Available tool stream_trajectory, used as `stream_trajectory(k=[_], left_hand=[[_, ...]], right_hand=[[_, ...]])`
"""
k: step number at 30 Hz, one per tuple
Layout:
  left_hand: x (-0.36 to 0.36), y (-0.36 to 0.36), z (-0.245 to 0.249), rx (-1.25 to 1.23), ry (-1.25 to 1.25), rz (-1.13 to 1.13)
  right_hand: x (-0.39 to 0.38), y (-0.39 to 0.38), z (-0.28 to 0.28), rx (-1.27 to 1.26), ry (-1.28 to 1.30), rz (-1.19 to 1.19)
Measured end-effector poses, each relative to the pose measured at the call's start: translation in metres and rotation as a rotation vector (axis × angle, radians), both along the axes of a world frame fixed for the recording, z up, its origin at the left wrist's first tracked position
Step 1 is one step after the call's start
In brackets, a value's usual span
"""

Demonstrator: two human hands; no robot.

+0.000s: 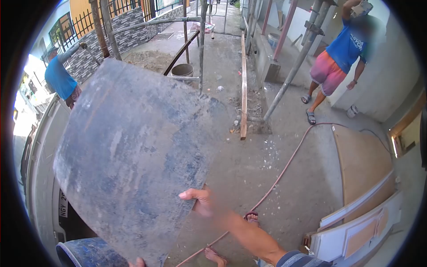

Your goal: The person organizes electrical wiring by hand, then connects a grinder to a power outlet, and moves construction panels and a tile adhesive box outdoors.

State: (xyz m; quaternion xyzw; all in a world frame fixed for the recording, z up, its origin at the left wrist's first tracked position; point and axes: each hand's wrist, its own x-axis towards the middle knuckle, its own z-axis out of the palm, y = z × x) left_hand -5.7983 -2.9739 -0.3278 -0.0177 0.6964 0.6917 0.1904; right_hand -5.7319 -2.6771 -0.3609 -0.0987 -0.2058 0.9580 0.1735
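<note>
A large grey-stained board (138, 138), likely a worn sheet of plywood, stands tilted in front of me and fills the left middle of the view. My right hand (200, 201) is closed around its right edge, thumb on the near face and the other fingers hidden behind. At the bottom border, only fingertips of my left hand (138, 262) show, pressed to the board's lower edge. Just under the board's lower left corner is a blue drum (93, 252), partly covered by it.
A vehicle (42, 147) stands at left, near a person in blue (60, 80). Another person (340, 58) at right raises a block overhead. Scaffold pipes (293, 71), a long timber (243, 89), a bucket (182, 71), a hose (284, 171) and stacked panels (364, 178) lie around.
</note>
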Motion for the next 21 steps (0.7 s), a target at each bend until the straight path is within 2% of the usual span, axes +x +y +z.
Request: stream_trajectory(k=[2, 3, 4, 5, 6, 7, 8, 10, 13, 21], left_hand=[[0.018, 0.007, -0.077, -0.079, -0.076, -0.001], [0.032, 0.004, -0.163, 0.148, -0.009, 0.044], [0.043, -0.01, -0.225, 0.096, -0.154, -0.136], [0.054, -0.027, -0.297, 0.209, -0.568, -0.126], [0.077, 0.008, -0.243, -0.287, -0.76, -0.065], [0.089, 0.013, -0.251, -0.329, -0.825, -0.153], [0.096, 0.009, -0.266, -0.324, -0.83, -0.261], [0.102, 0.003, -0.279, -0.342, -0.778, -0.417], [0.09, -0.005, -0.287, -0.404, -0.632, -0.56], [0.061, -0.034, -0.295, -0.555, -0.441, -0.711]], right_hand=[[0.024, 0.005, -0.066, 0.003, -0.135, -0.033], [0.044, 0.004, -0.1, -0.074, -0.264, -0.06], [0.073, 0.0, -0.144, -0.149, -0.388, -0.094], [0.129, -0.017, -0.233, -0.134, -0.238, -0.139], [0.187, -0.036, -0.295, -0.172, -0.268, -0.144], [0.243, -0.055, -0.353, -0.211, -0.297, -0.151], [0.263, -0.065, -0.28, -0.409, -0.762, -0.248], [0.342, -0.106, -0.268, -0.47, -0.924, -0.324], [0.394, -0.139, -0.245, -0.473, -1.045, -0.337], [0.325, -0.159, -0.191, -0.337, -1.126, -0.155]])
